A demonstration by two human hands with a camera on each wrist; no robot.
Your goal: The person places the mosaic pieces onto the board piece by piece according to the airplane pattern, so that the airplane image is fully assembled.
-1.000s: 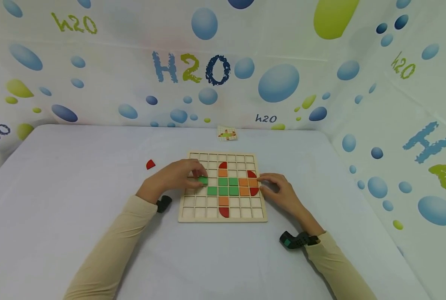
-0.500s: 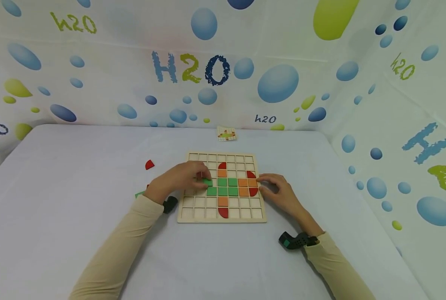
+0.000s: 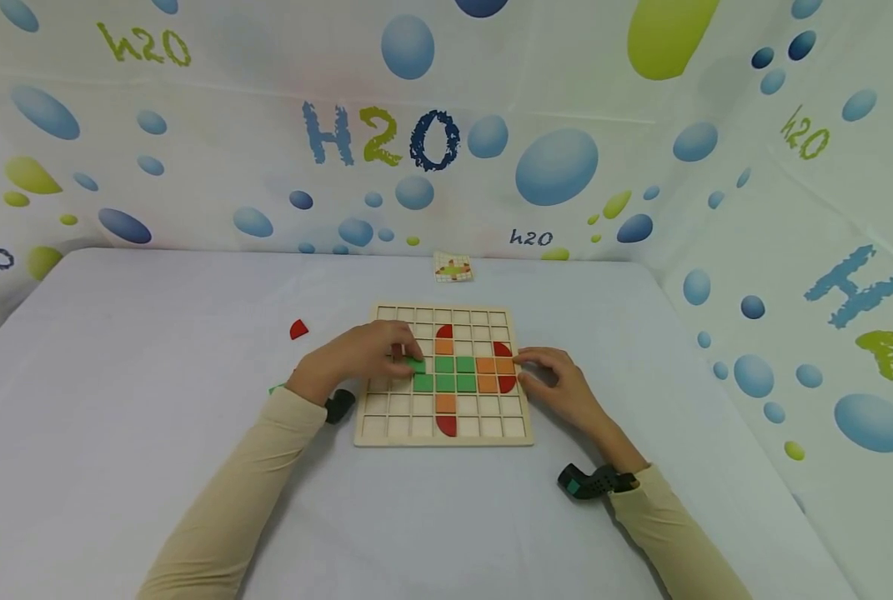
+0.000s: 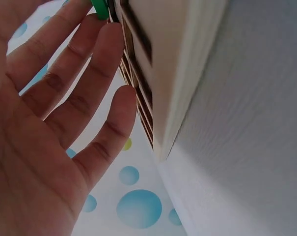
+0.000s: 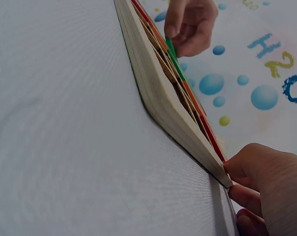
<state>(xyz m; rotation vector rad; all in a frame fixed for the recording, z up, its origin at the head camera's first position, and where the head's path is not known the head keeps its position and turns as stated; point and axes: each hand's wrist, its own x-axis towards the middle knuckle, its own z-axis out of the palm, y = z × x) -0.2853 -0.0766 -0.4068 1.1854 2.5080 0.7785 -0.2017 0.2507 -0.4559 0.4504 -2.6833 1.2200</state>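
Note:
A pale wooden grid board [image 3: 408,427] lies on the table, with green, orange and red pieces in some of its cells. My left hand [image 3: 363,354] reaches over the board's left half and pinches a green square tile [image 3: 416,366] by thumb and fingertips. In the right wrist view that tile [image 5: 171,50] stands tilted at the board's surface. In the left wrist view the tile [image 4: 100,8] shows only at the top edge, beyond the spread fingers. My right hand [image 3: 566,392] holds the board's right edge with thumb and bent fingers, close to the red and orange pieces.
A red quarter-round piece [image 3: 298,329] lies left of the board. A bit of a green piece [image 3: 275,389] shows behind my left wrist. Behind the board is a small pattern card [image 3: 454,267]. White cloth [image 3: 446,525] covers the table, and a printed backdrop rises behind.
My left hand has moved slightly right with the green tile, up to the column of the lower row's leftmost green tile. My right hand stays at the board's edge.

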